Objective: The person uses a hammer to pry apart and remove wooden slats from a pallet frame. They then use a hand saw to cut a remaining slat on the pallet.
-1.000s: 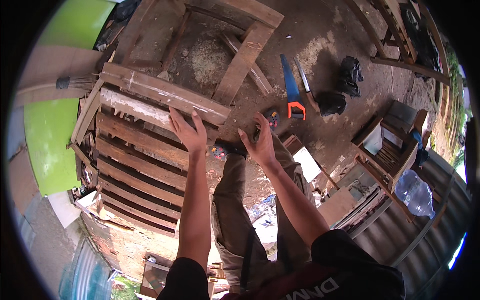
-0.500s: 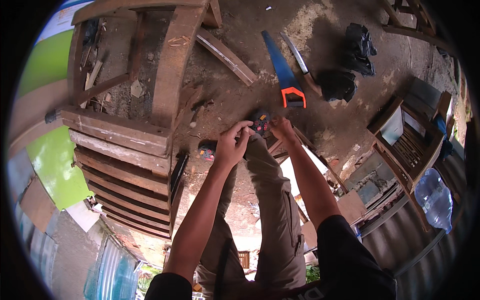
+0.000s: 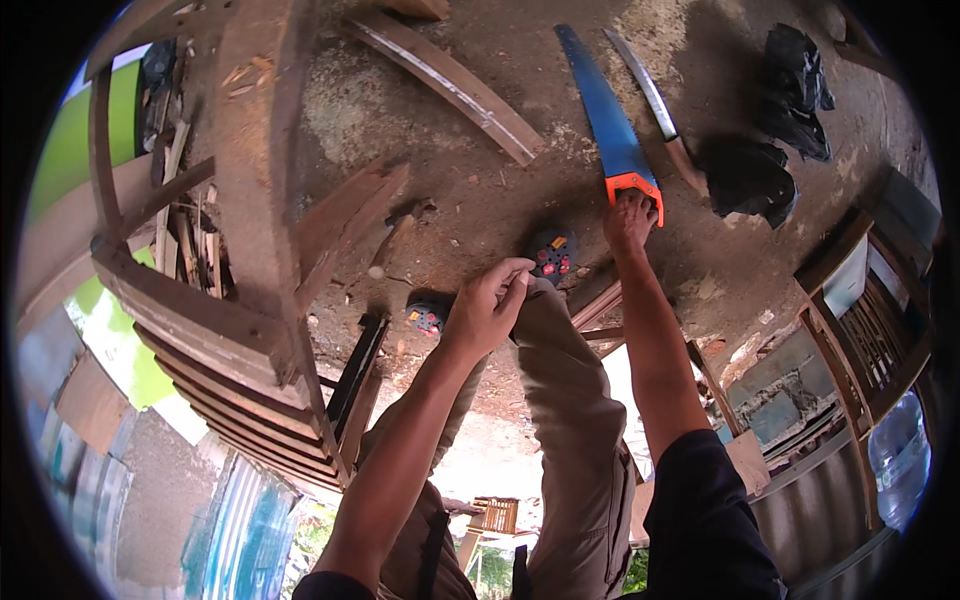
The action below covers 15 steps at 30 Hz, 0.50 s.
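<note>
A hand saw [image 3: 605, 115] with a blue blade and an orange handle lies on the dirt floor ahead, its blade pointing away from me. My right hand [image 3: 630, 222] reaches down to it, fingers wrapped round the handle. Beside my right shoe [image 3: 552, 257], my left hand [image 3: 490, 308] hangs over my lower leg with thumb and fingers pressed together. Whatever it may hold is too small to make out. Just right of the saw is a machete-like blade [image 3: 648, 92] with a wooden handle.
A slatted wooden bench frame [image 3: 200, 305] stands close on the left. A hammer [image 3: 395, 245] and a loose plank [image 3: 450, 85] lie on the floor. Black plastic bags [image 3: 750, 180] are at the far right, with a wooden chair-like frame [image 3: 880, 320] nearer me.
My right hand has moved from beside the shoe out to the saw and closed on its handle. My left hand stays near the leg, while the view has shifted.
</note>
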Motion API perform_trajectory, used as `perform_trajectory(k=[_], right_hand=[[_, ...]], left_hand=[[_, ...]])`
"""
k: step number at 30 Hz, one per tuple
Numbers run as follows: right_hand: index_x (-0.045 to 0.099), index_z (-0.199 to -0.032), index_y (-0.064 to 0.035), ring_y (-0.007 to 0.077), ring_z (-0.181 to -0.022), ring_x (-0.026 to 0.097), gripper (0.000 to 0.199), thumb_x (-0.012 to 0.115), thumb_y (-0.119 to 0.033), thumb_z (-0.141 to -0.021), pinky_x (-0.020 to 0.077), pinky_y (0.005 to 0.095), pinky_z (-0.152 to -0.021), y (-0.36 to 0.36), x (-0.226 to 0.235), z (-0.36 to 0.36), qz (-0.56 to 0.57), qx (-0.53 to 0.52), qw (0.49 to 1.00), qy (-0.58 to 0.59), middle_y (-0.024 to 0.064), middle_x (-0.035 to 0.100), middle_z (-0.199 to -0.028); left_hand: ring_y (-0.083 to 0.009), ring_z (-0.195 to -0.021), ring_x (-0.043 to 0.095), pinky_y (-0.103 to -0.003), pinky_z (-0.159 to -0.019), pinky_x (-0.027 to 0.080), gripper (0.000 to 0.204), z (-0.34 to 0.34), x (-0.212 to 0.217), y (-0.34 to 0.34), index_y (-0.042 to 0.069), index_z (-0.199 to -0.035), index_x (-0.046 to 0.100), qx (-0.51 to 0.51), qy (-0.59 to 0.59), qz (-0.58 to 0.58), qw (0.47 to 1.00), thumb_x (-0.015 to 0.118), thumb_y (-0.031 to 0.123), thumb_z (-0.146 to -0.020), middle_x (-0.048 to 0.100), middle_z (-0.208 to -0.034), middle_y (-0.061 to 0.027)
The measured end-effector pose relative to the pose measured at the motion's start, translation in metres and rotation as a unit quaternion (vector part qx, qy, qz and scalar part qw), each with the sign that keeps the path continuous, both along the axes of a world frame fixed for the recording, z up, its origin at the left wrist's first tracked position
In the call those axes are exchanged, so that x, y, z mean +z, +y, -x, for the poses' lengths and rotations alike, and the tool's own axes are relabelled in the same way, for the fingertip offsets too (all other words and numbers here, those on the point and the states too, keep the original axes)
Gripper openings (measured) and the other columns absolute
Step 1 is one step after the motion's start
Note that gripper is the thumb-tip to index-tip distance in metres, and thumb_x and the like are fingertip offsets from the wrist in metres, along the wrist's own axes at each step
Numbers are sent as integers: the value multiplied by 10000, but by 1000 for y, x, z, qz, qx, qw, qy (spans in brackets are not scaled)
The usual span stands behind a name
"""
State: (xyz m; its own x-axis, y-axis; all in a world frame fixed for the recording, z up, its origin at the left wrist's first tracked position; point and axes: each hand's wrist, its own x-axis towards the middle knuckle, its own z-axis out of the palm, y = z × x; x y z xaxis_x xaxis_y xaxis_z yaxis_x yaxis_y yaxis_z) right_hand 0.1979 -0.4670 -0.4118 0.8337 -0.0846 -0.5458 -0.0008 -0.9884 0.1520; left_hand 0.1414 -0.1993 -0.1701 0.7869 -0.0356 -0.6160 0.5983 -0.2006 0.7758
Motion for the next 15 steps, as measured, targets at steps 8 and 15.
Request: perform_trajectory(k=[8, 15], right_hand=[[532, -1129, -22, 362, -855, 640, 342, 562, -329, -980, 495, 432, -770, 50, 135, 49, -398, -195, 895, -54, 178, 620, -914], [510, -965, -78, 127, -676, 458, 266, 402, -304, -1055, 422, 315, -626, 128, 315, 95, -576, -561, 589, -83, 11, 502, -803]], left_hand=[[-212, -925, 734, -323, -814, 558, 230, 19, 157, 71, -16, -1185, 640, 78, -35, -20, 996, 566, 127, -1021, 751, -973, -153], [-163, -932, 702, -297, -803, 541, 233, 39, 245, 201, -23, -1176, 646, 171, -102, -85, 976, 537, 127, -1036, 743, -1009, -127]])
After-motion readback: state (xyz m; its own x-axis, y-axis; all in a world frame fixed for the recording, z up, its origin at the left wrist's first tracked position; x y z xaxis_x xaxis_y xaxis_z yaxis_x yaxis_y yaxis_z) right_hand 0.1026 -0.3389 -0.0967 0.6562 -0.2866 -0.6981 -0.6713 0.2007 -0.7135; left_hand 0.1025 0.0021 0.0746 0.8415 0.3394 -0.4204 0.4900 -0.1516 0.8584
